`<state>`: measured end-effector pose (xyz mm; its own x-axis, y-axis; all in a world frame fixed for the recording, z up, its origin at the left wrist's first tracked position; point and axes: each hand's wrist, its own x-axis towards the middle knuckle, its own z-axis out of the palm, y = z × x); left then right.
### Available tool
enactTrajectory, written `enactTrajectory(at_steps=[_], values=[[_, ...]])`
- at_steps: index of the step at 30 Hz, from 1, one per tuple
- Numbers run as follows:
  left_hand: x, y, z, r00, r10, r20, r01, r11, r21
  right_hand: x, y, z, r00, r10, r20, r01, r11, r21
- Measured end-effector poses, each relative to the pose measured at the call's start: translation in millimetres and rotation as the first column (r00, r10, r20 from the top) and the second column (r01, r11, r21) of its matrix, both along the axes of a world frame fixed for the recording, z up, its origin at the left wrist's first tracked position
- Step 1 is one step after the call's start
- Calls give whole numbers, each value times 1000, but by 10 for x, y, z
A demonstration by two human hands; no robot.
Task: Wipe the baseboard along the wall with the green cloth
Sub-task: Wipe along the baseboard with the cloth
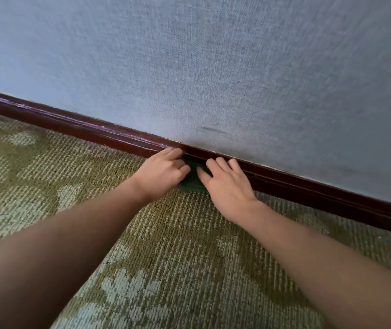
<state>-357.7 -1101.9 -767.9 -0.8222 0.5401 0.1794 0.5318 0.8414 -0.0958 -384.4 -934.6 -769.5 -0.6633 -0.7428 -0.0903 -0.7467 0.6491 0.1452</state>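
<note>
As left hand (161, 172), right hand (227, 186) touch | bunched green cloth (193, 180) | glossy baseboard (71, 125)

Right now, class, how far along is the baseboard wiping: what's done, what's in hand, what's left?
Done: possibly the baseboard right of the hands, which looks evenly dark. In hand: the left hand and right hand press the green cloth against it. Left: the stretch leftward shows pale streaks, perhaps dust or glare.

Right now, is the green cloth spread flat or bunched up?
Bunched: the cloth is a wad between left hand and right hand, at the baseboard.
</note>
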Motion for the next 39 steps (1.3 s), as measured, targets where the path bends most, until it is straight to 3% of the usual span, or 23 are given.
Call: enactTrajectory(at_steps=[9,20,25,30,35,39], values=[[-80,122,53,996,-53,-67,53,999,-4,-38,223,98,983,-61,-172,84,988,130],[-92,-22,9,1000,-18,4,18,997,-69,-111,123,-69,995,-23,-101,31,997,75],[-94,-119,19,993,113,20,-112,992,-55,-122,-62,-75,997,-28,-67,31,998,52],[-194,-34,14,931,321,177,-314,947,-68,-136,-80,-28,995,-94,-11,94,995,21],[40,-41,-2,963,193,188,-166,975,-150,38,-32,-8,1000,19,-19,-18,998,67],[98,-101,25,989,134,63,-128,987,-101,46,-41,42,998,21,-54,-17,997,75]])
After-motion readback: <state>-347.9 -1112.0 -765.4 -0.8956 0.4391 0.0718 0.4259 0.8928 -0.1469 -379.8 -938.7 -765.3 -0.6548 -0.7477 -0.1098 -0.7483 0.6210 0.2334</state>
